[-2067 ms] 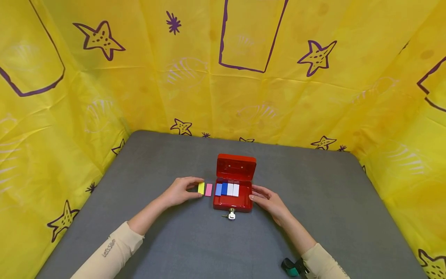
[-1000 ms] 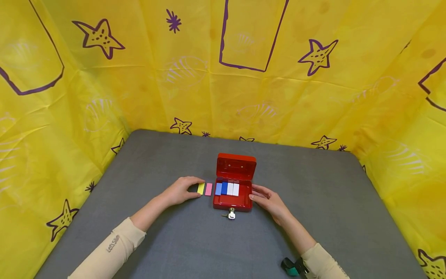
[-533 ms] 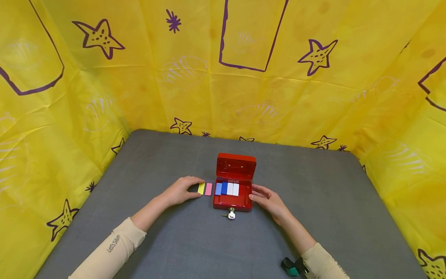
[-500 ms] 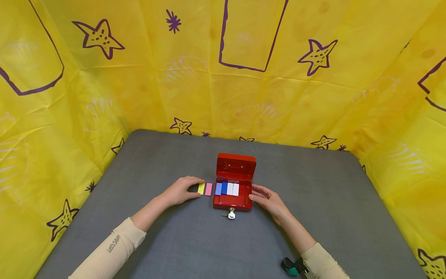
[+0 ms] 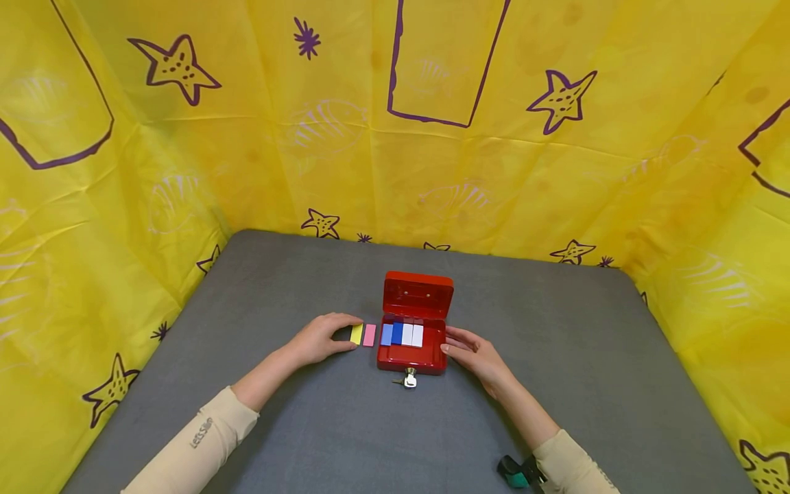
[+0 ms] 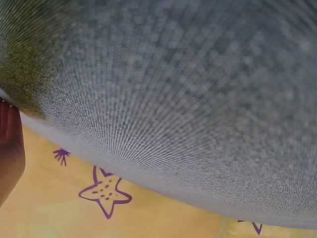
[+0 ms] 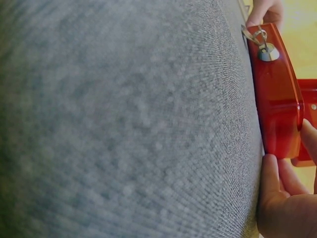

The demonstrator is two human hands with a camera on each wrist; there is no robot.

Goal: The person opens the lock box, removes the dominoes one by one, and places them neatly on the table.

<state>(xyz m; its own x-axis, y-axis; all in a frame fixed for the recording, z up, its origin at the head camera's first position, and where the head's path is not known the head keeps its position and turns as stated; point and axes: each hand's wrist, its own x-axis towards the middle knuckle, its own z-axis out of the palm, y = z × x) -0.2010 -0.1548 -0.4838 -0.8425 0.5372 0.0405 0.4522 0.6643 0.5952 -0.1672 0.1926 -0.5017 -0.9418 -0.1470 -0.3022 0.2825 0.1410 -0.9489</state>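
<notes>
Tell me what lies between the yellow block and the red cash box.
A pink block lies on the gray tabletop between the yellow block and the red cash box; the head view shows this.

**One slogan, left sleeve**

Head view. Dark lettering slants up the beige left sleeve, on the forearm below the cuff. Reads "Let's Sli", ending blurred. Right sleeve: small dark marks near the bottom edge of view, too small to read.

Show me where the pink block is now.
In the head view, the pink block lies just left of the open red cash box, beside the yellow block the left hand pinches.
</notes>
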